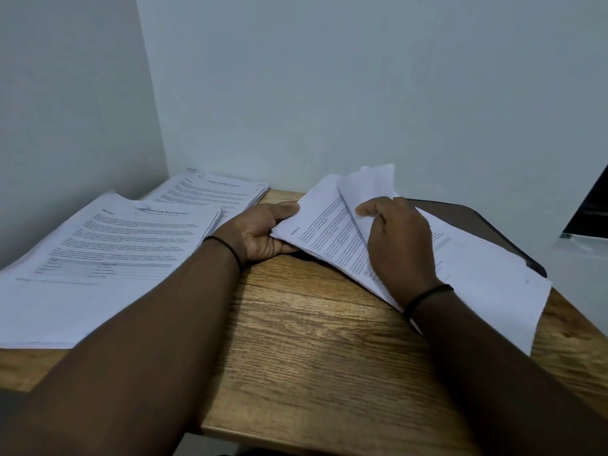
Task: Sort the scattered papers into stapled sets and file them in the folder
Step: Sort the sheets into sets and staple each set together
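A loose stack of printed white papers lies on the right half of the wooden table. My left hand grips the stack's near-left corner, thumb on top. My right hand rests on the stack and pinches a lifted sheet that curls upward at the far edge. Under the stack's right side lies a dark brown folder, mostly covered. Two other piles sit on the left: a near pile with a table printed on its top page, and a far pile by the wall.
White walls close the table in at the back and the left. A dark object leans at the far right above a white surface. Bare wood shows between my forearms, down to the table's front edge.
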